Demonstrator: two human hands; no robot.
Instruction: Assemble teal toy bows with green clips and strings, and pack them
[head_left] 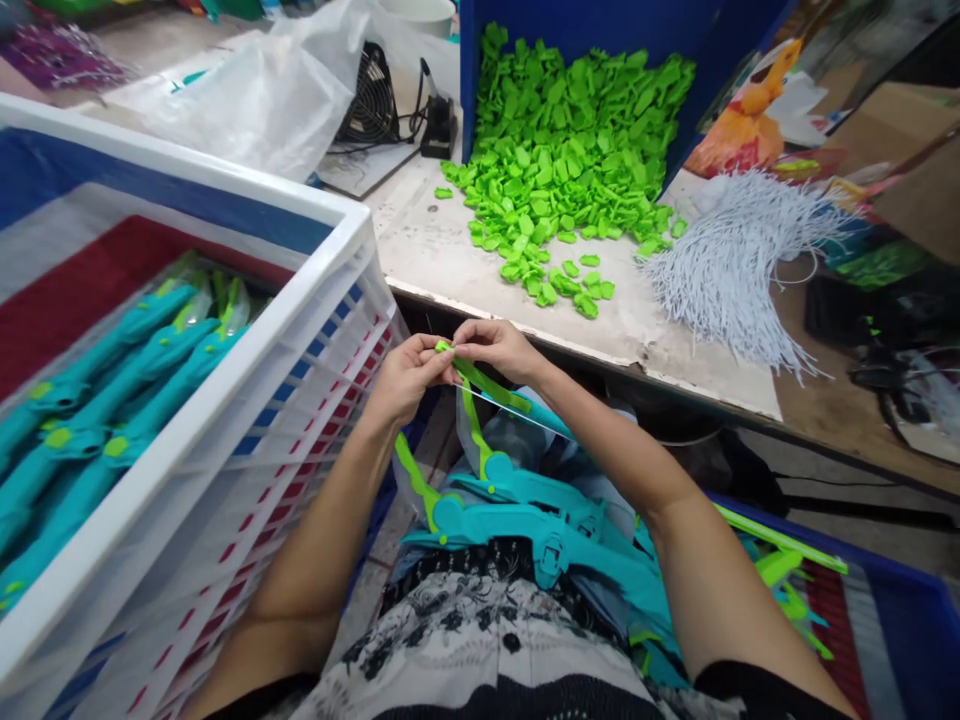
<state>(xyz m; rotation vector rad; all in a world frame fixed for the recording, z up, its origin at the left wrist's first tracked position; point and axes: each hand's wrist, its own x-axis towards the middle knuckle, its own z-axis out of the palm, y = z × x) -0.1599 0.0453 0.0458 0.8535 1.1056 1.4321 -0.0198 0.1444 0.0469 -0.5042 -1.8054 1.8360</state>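
My left hand (405,385) is closed in a pinch on a small green plastic clip (444,347). My right hand (499,347) pinches at the same clip from the other side, its thumb and fingertips together. Just below my fingers runs a green plastic strip (491,388), with a thin white cord (510,405) stretched alongside it. Several turquoise plastic parts (480,525) with green arms lie across my lap. Part of the clip is hidden by my fingertips.
A blue bin (581,25) spills many green clips (570,150) onto the worktable (420,240). White cords (742,260) lie in a bundle at its right. The white crate (352,215) at my left holds turquoise assemblies (127,390). A small fan (371,95) stands behind.
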